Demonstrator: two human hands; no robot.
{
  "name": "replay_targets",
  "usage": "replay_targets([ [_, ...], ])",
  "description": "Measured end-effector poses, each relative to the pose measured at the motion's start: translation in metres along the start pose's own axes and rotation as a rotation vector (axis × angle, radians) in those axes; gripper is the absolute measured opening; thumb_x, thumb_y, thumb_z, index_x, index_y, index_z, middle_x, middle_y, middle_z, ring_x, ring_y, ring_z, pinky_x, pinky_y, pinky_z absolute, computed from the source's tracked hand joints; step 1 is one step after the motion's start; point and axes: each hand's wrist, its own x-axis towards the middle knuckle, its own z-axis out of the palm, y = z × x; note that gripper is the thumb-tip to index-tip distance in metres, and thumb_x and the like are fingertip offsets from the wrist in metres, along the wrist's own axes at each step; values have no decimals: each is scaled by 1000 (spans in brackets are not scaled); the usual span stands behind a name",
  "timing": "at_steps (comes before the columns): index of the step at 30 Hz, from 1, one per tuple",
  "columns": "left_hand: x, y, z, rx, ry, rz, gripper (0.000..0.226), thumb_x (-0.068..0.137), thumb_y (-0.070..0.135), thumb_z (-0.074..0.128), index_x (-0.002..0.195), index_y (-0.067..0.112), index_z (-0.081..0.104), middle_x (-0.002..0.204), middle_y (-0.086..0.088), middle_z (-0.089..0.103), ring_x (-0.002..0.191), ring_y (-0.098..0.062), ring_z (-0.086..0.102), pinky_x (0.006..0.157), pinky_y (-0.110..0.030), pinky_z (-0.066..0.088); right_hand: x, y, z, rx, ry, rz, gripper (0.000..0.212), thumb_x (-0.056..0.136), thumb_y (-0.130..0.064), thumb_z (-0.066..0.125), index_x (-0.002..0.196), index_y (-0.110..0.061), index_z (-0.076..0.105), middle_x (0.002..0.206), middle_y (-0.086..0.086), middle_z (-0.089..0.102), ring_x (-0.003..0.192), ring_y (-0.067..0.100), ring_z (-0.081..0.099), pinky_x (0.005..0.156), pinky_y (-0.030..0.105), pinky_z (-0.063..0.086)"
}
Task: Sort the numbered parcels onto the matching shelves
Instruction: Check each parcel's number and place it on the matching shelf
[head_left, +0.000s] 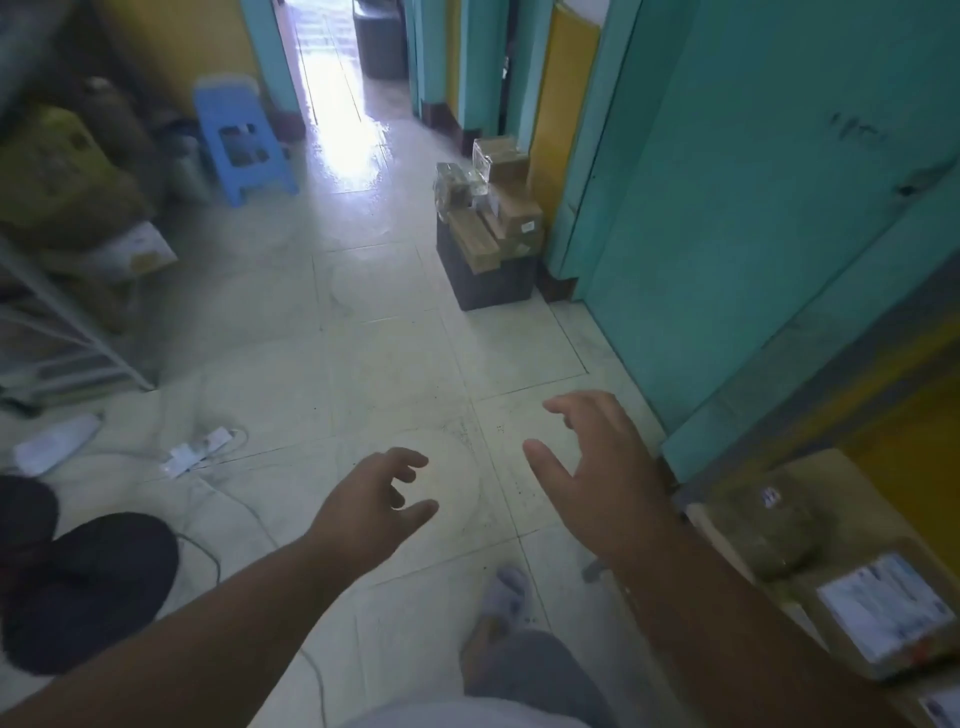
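Both my hands hang over the pale tiled floor and hold nothing. My left hand (371, 501) has loosely curled fingers; my right hand (597, 467) is spread with relaxed fingers. A pile of brown cardboard parcels (493, 208), some wrapped in clear film, sits on a dark box (488, 280) against the teal wall, well ahead of my hands. Closer, at the lower right, lie more parcels: a brown one with a white label (883, 613) and a film-wrapped one (769, 519). A metal shelf rack (62, 332) with bags stands at the left.
A blue plastic stool (241, 137) stands at the back left beside a bright doorway. A white power strip (195, 452) with cables lies on the floor at the left. A dark bag (88, 587) sits at the lower left. My slippered foot (506, 597) shows below.
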Motion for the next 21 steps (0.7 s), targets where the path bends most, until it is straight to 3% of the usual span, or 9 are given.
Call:
replay_targets([
  [3, 63, -4, -12, -42, 43, -35, 41, 83, 37, 80, 116, 44, 57, 109, 16, 59, 85, -1, 63, 67, -17, 45, 71, 6, 14, 33, -32, -26, 41, 91, -43, 65, 128, -27, 55, 130, -9, 49, 110, 6, 51, 81, 14, 37],
  [9, 180, -4, -94, -226, 227, -220, 35, 83, 31, 80, 108, 42, 59, 106, 11, 66, 84, -9, 68, 69, -32, 55, 248, -15, 30, 152, -88, -55, 41, 90, -49, 64, 127, -38, 50, 120, -20, 43, 90, -7, 52, 70, 3, 34],
  [11, 211, -6, -120, -267, 264, -268, 34, 85, 30, 80, 110, 39, 59, 106, 10, 66, 87, -11, 68, 78, -39, 58, 303, -31, 40, 178, -122, -90, 39, 90, -53, 63, 124, -45, 46, 118, -21, 44, 88, -16, 48, 66, 3, 34],
  [15, 282, -19, -157, -261, 317, -291, 37, 86, 31, 78, 114, 38, 56, 105, 14, 63, 87, -8, 67, 81, -41, 59, 406, -60, 74, 235, -190, -123, 34, 90, -54, 62, 114, -55, 37, 121, -22, 48, 90, -15, 50, 66, 5, 36],
  [21, 442, -51, -224, -229, 272, -273, 37, 87, 33, 77, 114, 38, 53, 104, 12, 62, 86, -2, 63, 69, -26, 53, 558, -67, 125, 236, -146, -74, 37, 92, -48, 64, 124, -40, 47, 125, -13, 55, 104, 1, 58, 81, 23, 53],
])
